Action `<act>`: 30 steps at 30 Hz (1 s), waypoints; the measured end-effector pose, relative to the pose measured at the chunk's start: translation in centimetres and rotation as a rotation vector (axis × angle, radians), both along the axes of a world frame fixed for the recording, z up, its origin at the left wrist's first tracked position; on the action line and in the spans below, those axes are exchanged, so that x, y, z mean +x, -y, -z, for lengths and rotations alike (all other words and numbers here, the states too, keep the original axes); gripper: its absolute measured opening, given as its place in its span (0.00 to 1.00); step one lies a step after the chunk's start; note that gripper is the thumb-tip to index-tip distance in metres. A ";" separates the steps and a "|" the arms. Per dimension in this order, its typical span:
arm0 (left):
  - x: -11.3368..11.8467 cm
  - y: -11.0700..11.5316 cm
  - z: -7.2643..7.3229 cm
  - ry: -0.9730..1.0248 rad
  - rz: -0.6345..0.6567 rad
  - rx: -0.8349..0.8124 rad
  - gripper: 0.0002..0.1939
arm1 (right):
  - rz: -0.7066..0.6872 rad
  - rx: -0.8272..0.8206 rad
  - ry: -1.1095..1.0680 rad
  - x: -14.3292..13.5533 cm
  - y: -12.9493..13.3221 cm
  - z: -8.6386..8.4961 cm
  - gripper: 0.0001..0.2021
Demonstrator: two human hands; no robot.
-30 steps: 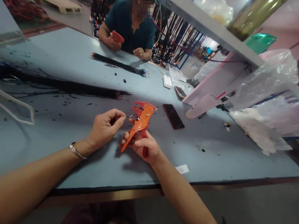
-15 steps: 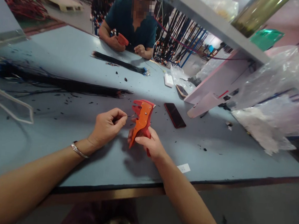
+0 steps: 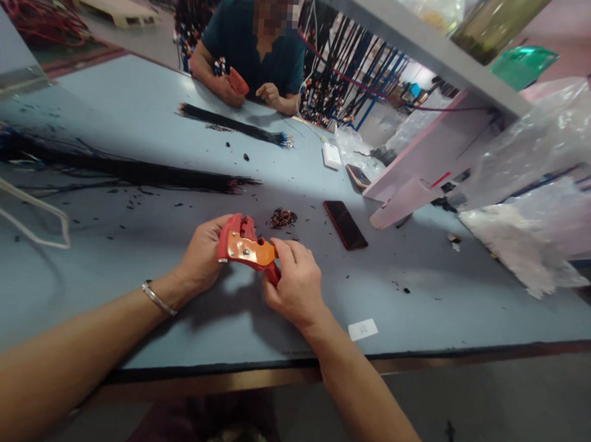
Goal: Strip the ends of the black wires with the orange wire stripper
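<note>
My right hand [image 3: 296, 281] is closed around the handles of an orange and red wire stripper [image 3: 250, 250]. The tool lies sideways, its head pointing left and its jaws facing up and away from me. Against that head is my left hand [image 3: 203, 252], its fingers curled and mostly hidden behind the tool; what they hold cannot be seen. A small heap of cut wire bits [image 3: 283, 218] lies just beyond the tool. Farther back on the left stretches a long bundle of black wires [image 3: 143, 170].
Across the table [image 3: 168, 336] a person [image 3: 258, 52] holds a red tool. Near them lies a shorter wire bundle [image 3: 236, 124]. To the right are a phone [image 3: 345, 225], another phone [image 3: 357, 176], a white box [image 3: 331, 156], a paper label [image 3: 363, 329] and plastic bags [image 3: 519, 241].
The wire stripper has turned from upright to sideways, its head swinging left against my left hand. The wire-bit heap has come into view. The thin wire at my left fingertips no longer shows.
</note>
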State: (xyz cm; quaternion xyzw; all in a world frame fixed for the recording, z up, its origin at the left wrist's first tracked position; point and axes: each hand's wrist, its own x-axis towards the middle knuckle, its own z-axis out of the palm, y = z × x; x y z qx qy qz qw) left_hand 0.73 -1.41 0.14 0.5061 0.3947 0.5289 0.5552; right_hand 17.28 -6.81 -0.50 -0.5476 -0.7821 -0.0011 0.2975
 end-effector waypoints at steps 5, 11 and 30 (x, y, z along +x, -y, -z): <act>0.0 0.0 0.3 -0.051 0.028 0.056 0.06 | 0.011 0.028 0.001 0.1 -0.2 0.0 0.25; 0.0 0.0 0.4 -0.164 0.047 0.089 0.10 | 0.029 0.068 -0.001 0.1 -0.3 0.2 0.25; -0.3 -0.2 0.4 -0.152 0.128 0.050 0.16 | 0.066 0.090 0.024 0.2 -0.7 0.3 0.19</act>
